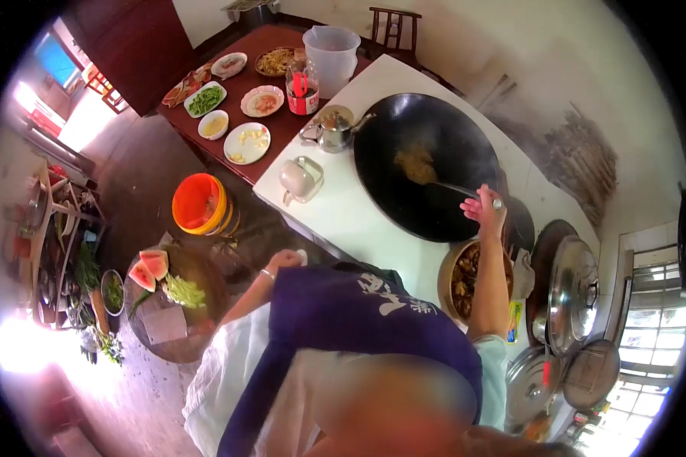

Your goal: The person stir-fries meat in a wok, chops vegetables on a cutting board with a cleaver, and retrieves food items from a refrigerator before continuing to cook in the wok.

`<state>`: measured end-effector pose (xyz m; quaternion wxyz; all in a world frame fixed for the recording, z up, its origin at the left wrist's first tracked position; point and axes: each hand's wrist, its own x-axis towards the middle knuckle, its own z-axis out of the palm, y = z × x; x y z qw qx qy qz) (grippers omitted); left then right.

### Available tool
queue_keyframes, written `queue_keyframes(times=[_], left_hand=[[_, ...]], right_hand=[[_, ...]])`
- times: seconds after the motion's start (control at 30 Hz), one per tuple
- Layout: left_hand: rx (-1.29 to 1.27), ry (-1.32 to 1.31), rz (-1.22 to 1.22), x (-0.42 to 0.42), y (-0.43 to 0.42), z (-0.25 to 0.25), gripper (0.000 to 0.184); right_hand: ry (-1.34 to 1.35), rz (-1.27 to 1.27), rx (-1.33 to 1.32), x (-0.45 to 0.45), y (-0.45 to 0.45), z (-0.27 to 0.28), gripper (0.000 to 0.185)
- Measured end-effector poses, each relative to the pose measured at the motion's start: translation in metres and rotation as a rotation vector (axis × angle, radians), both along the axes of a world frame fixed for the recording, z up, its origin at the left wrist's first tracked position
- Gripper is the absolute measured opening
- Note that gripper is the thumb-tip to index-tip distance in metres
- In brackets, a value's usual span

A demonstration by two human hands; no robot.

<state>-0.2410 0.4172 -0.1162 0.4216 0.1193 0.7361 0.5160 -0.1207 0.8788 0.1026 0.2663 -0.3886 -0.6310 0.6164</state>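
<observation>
A large black wok [389, 129] is set into the white-topped stove. Brown, wet-looking food [415, 163] lies in it, with faint steam around. My right hand [486, 212], wearing a ring, is closed around the handle of a long metal wok utensil [456, 187]. Its head reaches into the food, so I cannot tell whether it is a spatula or a ladle. Away from the wok, beside the stove's front edge, my left hand [286, 261] is curled at my waist. A small white thing [302, 257] shows at its fingers, too little visible to name.
Right of the wok stands a pot of dark brown food [465, 286], near a large metal lid [573, 286]. A metal kettle [333, 131] and white container [297, 179] sit left. Plates of ingredients [248, 143] cover a red table. An orange bucket [196, 202] and chopping block [198, 335] stand below.
</observation>
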Motion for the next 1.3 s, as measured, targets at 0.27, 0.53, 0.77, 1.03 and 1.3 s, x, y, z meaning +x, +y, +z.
queue_keyframes(times=[0.27,0.53,0.77,1.03,1.3], left_hand=[[-0.127,0.174,-0.249,-0.054,-0.040,-0.073,0.029],[-0.034,-0.623,-0.204,-0.092,-0.075,-0.060,0.026],[-0.017,-0.216,-0.507,-0.095,-0.060,0.049,0.034],[-0.168,-0.423,-0.561,-0.093,-0.043,0.132,0.046],[-0.001,-0.251,-0.818,-0.093,-0.052,0.138,0.054]], right_hand=[[-0.001,-0.109,0.009,-0.028,-0.024,-0.015,0.039],[-0.219,-0.158,0.012,-0.006,-0.028,0.048,0.046],[0.161,-0.189,-0.160,-0.052,-0.040,-0.026,0.039],[-0.007,-0.153,-0.020,-0.045,-0.027,-0.021,0.039],[-0.300,-0.065,0.074,-0.013,-0.024,0.059,0.034]])
